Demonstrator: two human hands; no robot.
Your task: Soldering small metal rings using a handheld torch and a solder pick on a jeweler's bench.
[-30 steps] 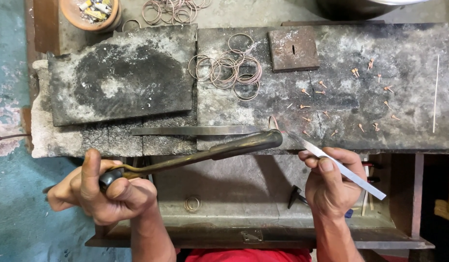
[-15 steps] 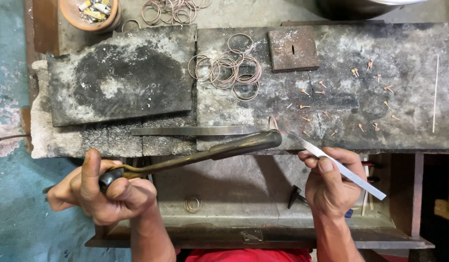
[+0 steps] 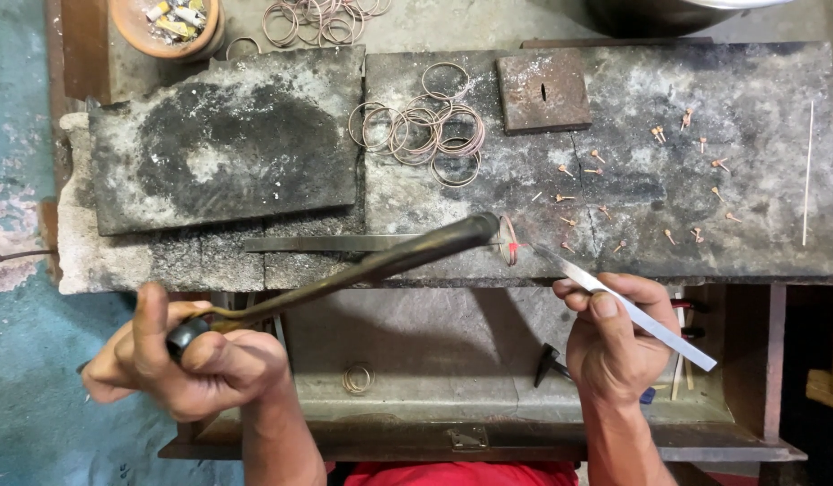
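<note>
Left hand (image 3: 187, 364) wrapped tight, fingers closed, around the grip of a long dark metal torch pipe (image 3: 371, 265), nozzle end aimed at a small copper wire ring (image 3: 510, 241) standing at the front edge of the scorched grey stone slab (image 3: 705, 117). Right hand (image 3: 615, 342) pinched, thumb and fingers together, on flat silvery steel tweezers (image 3: 628, 306), tips just beside that ring. Behind the ring, farther up the slab: a loose cluster of thin copper hoops (image 3: 430, 135), a rusty square block with a slot (image 3: 543, 92), scattered small copper pins (image 3: 651, 180). Left of the ring, a flat dark metal bar (image 3: 326, 243) lying along the slab.

Risks, as judged: ring perched near the edge, so easily knocked off by a nudge of the tweezers; overheating or melting with the nozzle held too close; burnt fingers through heat creeping up the steel.
</note>
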